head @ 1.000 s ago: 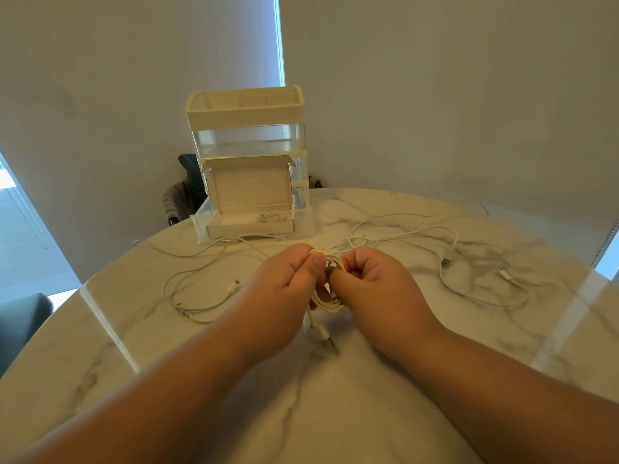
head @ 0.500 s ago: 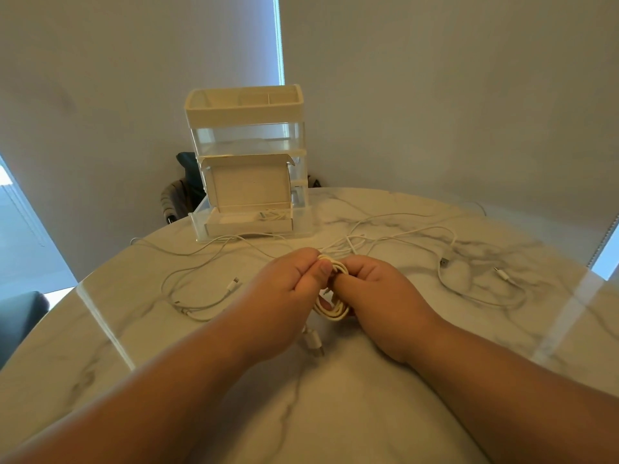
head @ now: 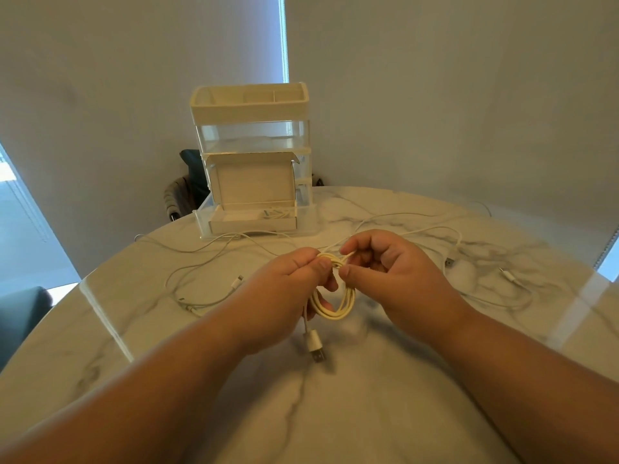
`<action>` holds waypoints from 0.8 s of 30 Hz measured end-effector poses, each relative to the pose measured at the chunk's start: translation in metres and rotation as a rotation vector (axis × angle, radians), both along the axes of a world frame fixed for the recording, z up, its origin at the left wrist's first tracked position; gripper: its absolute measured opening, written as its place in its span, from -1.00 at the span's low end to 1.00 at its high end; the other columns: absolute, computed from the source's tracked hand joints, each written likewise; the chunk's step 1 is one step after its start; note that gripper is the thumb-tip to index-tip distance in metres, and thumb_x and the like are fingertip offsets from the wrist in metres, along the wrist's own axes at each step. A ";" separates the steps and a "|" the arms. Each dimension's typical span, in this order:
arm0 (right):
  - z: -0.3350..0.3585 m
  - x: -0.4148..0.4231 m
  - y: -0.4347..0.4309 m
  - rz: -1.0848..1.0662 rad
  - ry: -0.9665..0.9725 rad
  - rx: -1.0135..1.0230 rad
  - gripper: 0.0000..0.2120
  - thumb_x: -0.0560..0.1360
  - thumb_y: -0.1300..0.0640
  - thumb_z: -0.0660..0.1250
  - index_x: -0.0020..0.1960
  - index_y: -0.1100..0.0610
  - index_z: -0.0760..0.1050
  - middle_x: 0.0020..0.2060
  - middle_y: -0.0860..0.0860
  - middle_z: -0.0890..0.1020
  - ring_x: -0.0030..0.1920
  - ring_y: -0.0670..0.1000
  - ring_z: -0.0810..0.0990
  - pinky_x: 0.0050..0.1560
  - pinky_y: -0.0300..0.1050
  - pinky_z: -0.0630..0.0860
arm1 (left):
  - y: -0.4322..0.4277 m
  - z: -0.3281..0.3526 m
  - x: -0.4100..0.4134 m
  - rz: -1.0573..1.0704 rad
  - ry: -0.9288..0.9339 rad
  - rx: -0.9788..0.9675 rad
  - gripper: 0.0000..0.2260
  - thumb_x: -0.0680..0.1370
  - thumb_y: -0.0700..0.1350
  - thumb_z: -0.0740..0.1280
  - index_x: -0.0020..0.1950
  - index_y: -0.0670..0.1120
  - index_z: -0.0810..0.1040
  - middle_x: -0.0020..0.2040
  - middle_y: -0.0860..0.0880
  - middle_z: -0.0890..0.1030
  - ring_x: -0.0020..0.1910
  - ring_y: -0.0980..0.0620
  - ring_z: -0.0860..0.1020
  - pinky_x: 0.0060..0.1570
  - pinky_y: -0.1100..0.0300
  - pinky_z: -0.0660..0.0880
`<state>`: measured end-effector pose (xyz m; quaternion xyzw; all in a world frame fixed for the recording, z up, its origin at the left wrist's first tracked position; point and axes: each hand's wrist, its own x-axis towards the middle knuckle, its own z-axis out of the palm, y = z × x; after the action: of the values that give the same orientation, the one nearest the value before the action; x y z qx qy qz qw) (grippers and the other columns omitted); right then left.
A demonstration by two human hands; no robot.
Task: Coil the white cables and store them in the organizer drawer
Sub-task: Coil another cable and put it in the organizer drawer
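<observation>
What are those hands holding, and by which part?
A partly coiled white cable. The left hand pinches the top of the loops; the right hand pinches the loose strand beside them. The USB plug hangs free.

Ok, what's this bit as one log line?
left hand: holds cable coil | right hand: pinches it too | drawer: open

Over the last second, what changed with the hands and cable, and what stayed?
The right hand has drawn slightly rightward, away from the left hand, so the coil hangs more exposed between them. Both still pinch its top. The organizer and loose cables stayed put.
</observation>
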<state>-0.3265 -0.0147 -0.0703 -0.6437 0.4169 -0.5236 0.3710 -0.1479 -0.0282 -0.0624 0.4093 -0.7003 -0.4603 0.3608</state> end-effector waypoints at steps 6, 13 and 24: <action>-0.003 0.006 -0.001 0.042 -0.077 0.124 -0.76 0.52 0.12 0.36 0.18 0.07 0.57 -0.08 0.08 0.72 0.01 0.00 0.69 0.02 -0.11 0.58 | 0.008 0.004 -0.007 -0.069 0.292 0.216 -0.69 0.67 -0.09 0.12 -0.22 -0.08 0.49 -0.30 -0.05 0.50 -0.36 0.05 0.44 -0.30 0.20 0.40; -0.005 0.009 -0.002 0.063 -0.241 0.228 -0.75 0.50 0.01 0.36 0.17 -0.06 0.59 0.01 0.09 0.71 0.09 0.17 0.65 0.16 0.23 0.54 | 0.007 0.002 -0.009 -0.037 0.361 0.168 -0.67 0.67 -0.08 0.14 -0.25 -0.04 0.54 -0.20 -0.11 0.56 -0.26 -0.01 0.49 -0.23 0.18 0.44; -0.010 0.035 0.019 0.141 -0.310 0.436 -0.90 0.52 0.32 0.36 -0.03 0.21 0.45 -0.26 0.15 0.61 -0.30 0.07 0.57 -0.35 -0.05 0.40 | 0.001 0.006 -0.007 0.229 0.531 0.133 -0.70 0.67 -0.14 0.14 -0.25 -0.09 0.46 0.08 0.01 0.69 -0.10 -0.09 0.54 -0.01 -0.04 0.44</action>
<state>-0.2919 0.0046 -0.0798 -0.4882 0.4121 -0.4870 0.5956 -0.1547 -0.0275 -0.0561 0.3738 -0.4989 -0.5525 0.5533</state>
